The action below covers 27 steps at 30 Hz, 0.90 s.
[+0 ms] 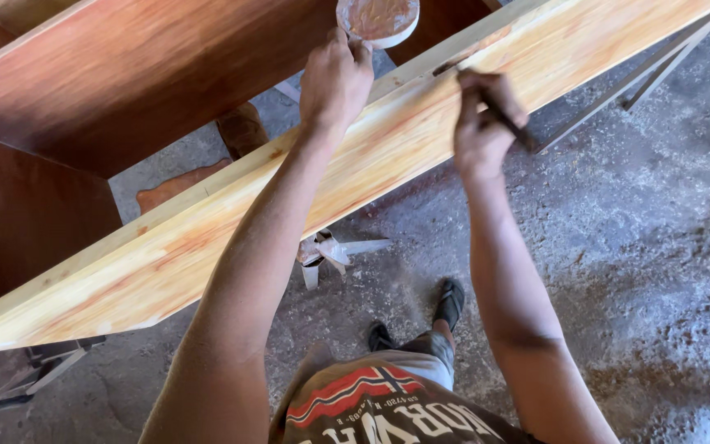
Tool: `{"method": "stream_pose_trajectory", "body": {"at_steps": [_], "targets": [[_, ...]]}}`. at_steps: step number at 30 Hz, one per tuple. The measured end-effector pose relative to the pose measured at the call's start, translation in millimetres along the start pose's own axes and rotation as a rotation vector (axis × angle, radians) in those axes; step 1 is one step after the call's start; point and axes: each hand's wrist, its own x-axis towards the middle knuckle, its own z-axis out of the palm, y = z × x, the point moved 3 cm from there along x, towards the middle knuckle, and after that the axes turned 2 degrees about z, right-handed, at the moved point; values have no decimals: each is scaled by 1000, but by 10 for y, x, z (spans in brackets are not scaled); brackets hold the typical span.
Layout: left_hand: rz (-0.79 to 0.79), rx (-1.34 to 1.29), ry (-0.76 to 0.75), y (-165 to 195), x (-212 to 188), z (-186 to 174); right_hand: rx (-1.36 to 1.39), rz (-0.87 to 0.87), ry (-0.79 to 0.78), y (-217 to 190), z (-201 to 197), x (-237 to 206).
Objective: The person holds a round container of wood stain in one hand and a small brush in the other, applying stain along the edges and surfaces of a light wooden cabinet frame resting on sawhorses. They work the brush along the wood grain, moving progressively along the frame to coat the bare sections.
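Observation:
A long pale wooden plank (207, 238) streaked with reddish stain runs diagonally from lower left to upper right. My left hand (334, 78) reaches over it and grips a small round white container (378, 20) of reddish-brown stain by its rim, just beyond the plank's far edge. My right hand (482, 123) is closed on a dark-handled brush (499, 111), whose tip touches the plank's far edge.
Large red-brown stained panels (108, 82) stand behind the plank at the left. A metal stand's legs (651, 66) show under the plank at upper right, another stand (51, 362) at lower left. Crumpled paper (330, 251) lies on the dusty concrete floor (651, 247) near my feet.

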Motion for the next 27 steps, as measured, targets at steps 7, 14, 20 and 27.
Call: {"method": "stream_pose_trajectory", "body": {"at_steps": [7,14,20,27], "targets": [[9,-6,-7,18,-11,2,-11,-50,-13,207,11,3],[-17,-23,-35,-19,-2,38,-259,281,66,335,-5,-58],[28,-26,48,-57,8,33,31,40,32,8,23,-156],[45,-25,32,-103,-10,60,23,-66,26,61,118,-176]]}}
